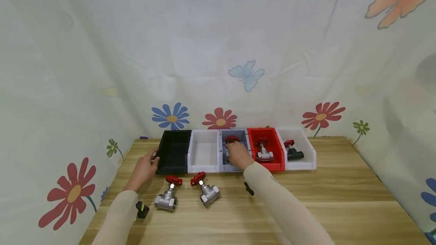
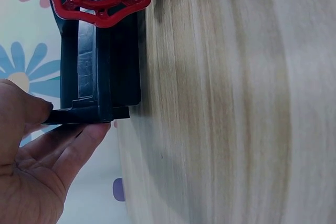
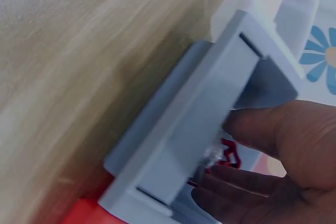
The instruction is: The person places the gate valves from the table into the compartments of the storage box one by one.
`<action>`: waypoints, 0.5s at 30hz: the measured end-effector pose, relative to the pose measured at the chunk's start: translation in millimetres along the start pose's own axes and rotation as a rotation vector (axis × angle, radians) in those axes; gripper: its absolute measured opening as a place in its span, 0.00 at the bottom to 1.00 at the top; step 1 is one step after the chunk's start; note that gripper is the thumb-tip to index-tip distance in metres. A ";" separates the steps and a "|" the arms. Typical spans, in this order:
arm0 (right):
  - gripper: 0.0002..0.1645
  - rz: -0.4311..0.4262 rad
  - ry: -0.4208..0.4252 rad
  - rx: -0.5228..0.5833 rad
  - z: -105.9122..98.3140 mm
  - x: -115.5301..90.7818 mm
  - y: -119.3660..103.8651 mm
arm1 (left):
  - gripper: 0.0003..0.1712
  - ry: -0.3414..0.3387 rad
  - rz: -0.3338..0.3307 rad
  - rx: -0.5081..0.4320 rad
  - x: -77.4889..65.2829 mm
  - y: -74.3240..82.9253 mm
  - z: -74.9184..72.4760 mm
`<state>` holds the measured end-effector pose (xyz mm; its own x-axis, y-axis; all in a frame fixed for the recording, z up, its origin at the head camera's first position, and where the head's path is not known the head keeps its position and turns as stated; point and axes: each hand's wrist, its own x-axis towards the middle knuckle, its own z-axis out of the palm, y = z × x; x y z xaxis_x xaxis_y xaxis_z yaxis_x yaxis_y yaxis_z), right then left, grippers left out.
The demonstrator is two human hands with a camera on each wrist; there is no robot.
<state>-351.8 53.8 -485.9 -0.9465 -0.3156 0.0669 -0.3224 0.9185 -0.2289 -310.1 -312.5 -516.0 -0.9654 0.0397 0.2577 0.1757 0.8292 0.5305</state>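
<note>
My left hand (image 1: 144, 169) holds the black bin (image 1: 172, 170) by its side wall, thumb over the rim and fingers on the outside, as the left wrist view shows. My right hand (image 1: 239, 155) reaches into the grey bin (image 1: 235, 168). There its thumb and fingers are around a gate valve (image 3: 231, 153) with a red handwheel; the hand hides much of the valve's metal body. On the table before the bins lie two more silver valves with red handwheels, a left one (image 1: 166, 200) and a right one (image 1: 209, 194).
Between the black and grey bins stands a white bin (image 1: 203, 169). Right of the grey one, a red bin (image 1: 277, 166) contains a silver valve (image 1: 264, 155), and another white bin (image 1: 310, 165) contains a dark valve (image 1: 295, 155) with a red handle. A patterned curtain (image 1: 204, 48) hangs behind the wooden table (image 1: 340, 199).
</note>
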 end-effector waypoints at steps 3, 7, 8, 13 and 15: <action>0.22 0.000 0.010 0.011 -8.0 -2.2 -2.5 | 0.27 0.001 0.010 0.001 0.3 -0.7 -0.3; 0.23 0.000 0.035 0.002 -21.1 -5.4 -6.3 | 0.27 0.001 0.023 0.003 1.4 -1.2 -0.4; 0.23 -0.003 0.042 -0.005 -24.4 -6.2 -7.1 | 0.27 0.003 0.024 0.004 1.6 -1.3 -0.5; 0.24 0.010 0.062 -0.019 -41.6 -13.6 -9.8 | 0.27 0.003 0.024 0.002 0.9 -1.2 -0.4; 0.25 0.013 0.078 -0.030 -47.5 -17.6 -9.0 | 0.27 0.003 0.024 -0.003 0.3 -1.0 0.2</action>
<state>-332.8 62.4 -438.9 -0.9482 -0.2855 0.1396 -0.3095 0.9293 -0.2013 -310.6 -313.2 -516.7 -0.9603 0.0577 0.2729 0.1992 0.8267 0.5262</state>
